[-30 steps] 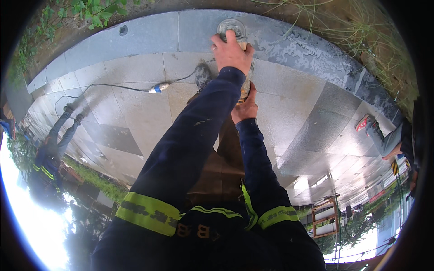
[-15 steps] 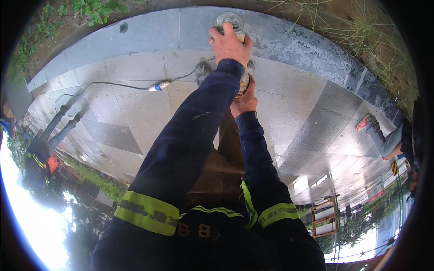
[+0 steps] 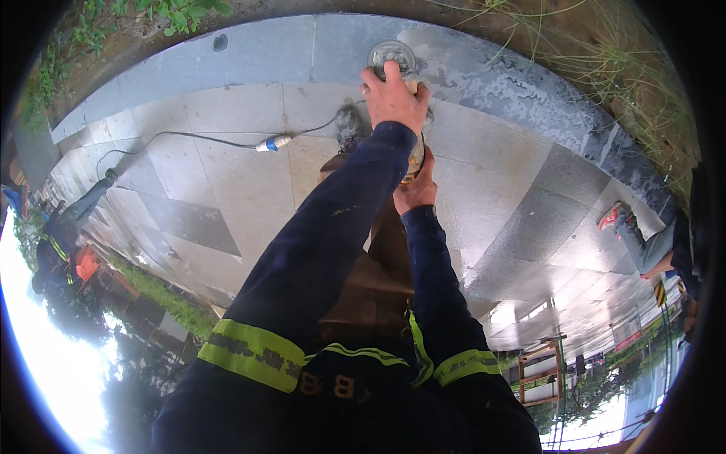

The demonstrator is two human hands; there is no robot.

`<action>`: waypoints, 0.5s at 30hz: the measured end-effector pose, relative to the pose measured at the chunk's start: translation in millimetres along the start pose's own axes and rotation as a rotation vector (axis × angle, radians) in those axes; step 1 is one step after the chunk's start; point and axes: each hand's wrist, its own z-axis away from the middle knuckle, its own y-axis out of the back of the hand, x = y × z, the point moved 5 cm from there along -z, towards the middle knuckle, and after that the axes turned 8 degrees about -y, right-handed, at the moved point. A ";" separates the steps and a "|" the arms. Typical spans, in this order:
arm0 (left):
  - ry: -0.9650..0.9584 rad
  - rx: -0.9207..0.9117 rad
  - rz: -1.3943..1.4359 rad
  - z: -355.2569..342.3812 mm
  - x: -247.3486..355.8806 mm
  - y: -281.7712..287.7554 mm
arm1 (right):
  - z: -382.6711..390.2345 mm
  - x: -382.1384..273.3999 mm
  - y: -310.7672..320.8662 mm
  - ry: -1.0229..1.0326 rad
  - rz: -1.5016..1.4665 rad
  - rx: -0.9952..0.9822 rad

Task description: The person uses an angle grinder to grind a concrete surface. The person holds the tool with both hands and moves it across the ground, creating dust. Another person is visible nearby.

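My left hand [image 3: 393, 98] reaches far forward and grips the front of an angle grinder, right behind its round grey disc [image 3: 389, 53]. The disc rests on the dark grey kerb stone [image 3: 484, 68] at the edge of the paving. My right hand [image 3: 414, 189] holds the rear of the grinder body [image 3: 415, 156], close behind the left hand. Both arms are in dark blue sleeves with yellow reflective bands. The grinder's black cable [image 3: 189, 136] runs left across the pale slabs through a blue and white plug joint [image 3: 272, 142].
A dusty shoe [image 3: 349, 129] stands on the pale slabs left of the grinder. Grass and soil lie beyond the kerb. Another person crouches at the far left [image 3: 57, 242]; another person's leg with a red shoe [image 3: 612, 216] is at the right. A wooden frame [image 3: 541, 367] stands lower right.
My left hand and the disc shifted slightly away along the kerb, then back toward me. The person at the far left moved further left.
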 end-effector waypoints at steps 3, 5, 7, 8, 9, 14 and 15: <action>-0.023 0.029 0.025 -1.4 5.9 -2.3 | -2.2 -2.6 4.5 0.022 -0.076 -0.004; -0.094 0.054 0.030 -9.7 11.5 -4.0 | -9.6 -6.3 4.3 0.022 -0.118 0.004; -0.058 0.038 0.016 -13.2 8.2 -3.7 | -11.5 -7.2 -0.2 -0.003 -0.071 -0.003; -0.035 0.008 0.023 -12.8 5.8 -4.0 | -10.1 -7.3 -1.1 0.007 -0.035 0.008; -0.043 0.030 0.028 -10.4 5.0 -1.2 | -7.4 -7.8 -1.6 0.039 -0.018 0.015; 0.045 -0.091 0.024 5.2 5.8 -9.0 | 2.1 6.7 6.7 -0.022 -0.050 0.029; -0.027 -0.001 0.026 3.0 10.5 -6.3 | 0.0 4.3 8.6 0.036 -0.060 0.047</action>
